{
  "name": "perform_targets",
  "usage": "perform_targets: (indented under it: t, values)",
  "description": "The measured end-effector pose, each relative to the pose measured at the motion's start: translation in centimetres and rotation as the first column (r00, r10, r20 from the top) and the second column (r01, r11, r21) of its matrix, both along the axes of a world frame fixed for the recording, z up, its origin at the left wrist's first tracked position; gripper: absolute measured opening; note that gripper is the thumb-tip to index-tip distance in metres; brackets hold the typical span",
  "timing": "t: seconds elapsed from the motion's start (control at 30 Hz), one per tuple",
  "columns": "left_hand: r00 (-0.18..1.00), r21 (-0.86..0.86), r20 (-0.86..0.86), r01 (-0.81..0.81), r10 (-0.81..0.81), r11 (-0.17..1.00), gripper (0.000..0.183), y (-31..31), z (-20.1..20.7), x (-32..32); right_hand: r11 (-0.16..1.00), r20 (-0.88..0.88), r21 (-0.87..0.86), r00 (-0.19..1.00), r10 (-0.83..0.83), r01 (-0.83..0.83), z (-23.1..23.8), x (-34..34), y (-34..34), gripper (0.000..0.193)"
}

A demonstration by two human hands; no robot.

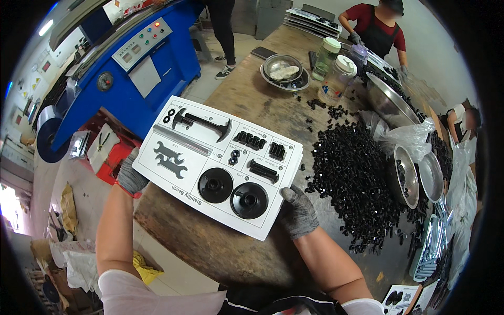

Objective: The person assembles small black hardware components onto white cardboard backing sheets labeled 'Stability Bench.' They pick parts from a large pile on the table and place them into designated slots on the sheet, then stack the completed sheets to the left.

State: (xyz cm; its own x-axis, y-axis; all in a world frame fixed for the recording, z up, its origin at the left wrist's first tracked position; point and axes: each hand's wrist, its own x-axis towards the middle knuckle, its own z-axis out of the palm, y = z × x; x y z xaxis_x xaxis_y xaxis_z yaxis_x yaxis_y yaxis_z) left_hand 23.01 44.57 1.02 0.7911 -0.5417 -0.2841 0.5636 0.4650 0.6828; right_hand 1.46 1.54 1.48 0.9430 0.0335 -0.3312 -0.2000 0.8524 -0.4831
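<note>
Both my hands wear grey gloves and hold a stack of white hardware cards (157, 164) tilted above the near part of the table. My left hand (132, 174) grips the stack's left edge, and my right hand (300, 211) closes on its lower right corner, thumb on top. On the top card lie a black T-shaped part (202, 124), two flat wrenches (170, 160), a clear tube-like strip (182, 140), two black round discs (215, 185), black bolts (263, 170) and several smaller black pieces. The print reads upside down from my side.
A large heap of small black fasteners (357, 184) covers the wooden table (236, 100) on the right, beside metal bowls (404, 176). Jars (326, 58) and a bowl (283, 71) stand farther back. A blue machine (157, 68) is at left. Another person (375, 26) works across the table.
</note>
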Motion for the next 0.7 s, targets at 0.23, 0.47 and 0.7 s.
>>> perform_targets:
  t: [0.23, 0.47, 0.7]
  values:
    - [0.983, -0.007, -0.083, -0.162, 0.161, 0.987, 0.062, -1.1, 0.2, 1.4, 0.996, -0.022, -0.084, 0.999, -0.025, 0.023, -0.2, 3.1, -0.3, 0.078]
    - [0.964, -0.024, -0.134, -0.235, 0.229, 0.972, 0.060, -3.6, 0.3, 5.7, 0.997, 0.030, -0.081, 1.000, -0.010, 0.012, 0.4, 7.2, -2.7, 0.067]
    - [0.972, -0.026, -0.084, -0.221, 0.218, 0.975, 0.067, -6.9, -1.1, 11.7, 0.992, 0.053, -0.098, 0.995, -0.081, 0.086, 0.3, 12.0, -5.5, 0.061]
